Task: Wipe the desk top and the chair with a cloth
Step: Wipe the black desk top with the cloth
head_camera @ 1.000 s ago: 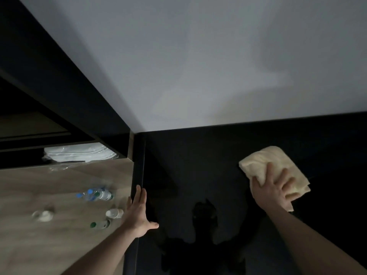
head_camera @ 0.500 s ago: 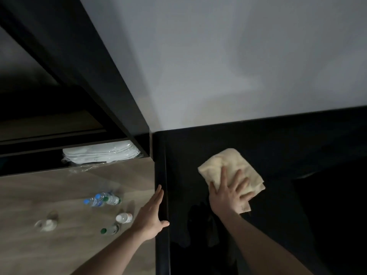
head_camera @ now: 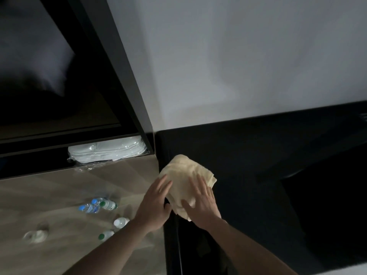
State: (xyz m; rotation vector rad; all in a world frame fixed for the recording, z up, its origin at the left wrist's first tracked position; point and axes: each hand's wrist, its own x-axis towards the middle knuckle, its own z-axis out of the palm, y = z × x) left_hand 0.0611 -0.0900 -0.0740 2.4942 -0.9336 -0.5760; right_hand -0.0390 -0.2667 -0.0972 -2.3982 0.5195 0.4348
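Two hands [head_camera: 154,207] [head_camera: 202,205], one cloth [head_camera: 184,175], black desk [head_camera: 258,175]

Water bottles [head_camera: 98,205] lie on the wooden floor [head_camera: 49,195] below packaged white linens [head_camera: 107,148].

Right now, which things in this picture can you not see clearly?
Head view only:
- Chair: not in frame.
- Black desk top: right part lost in darkness, cut by the frame edge.
- Cloth: near part hidden under the right hand and left hand.
- Bottles: blurred, labels unreadable.
- Shelf above the white packets: too dark.
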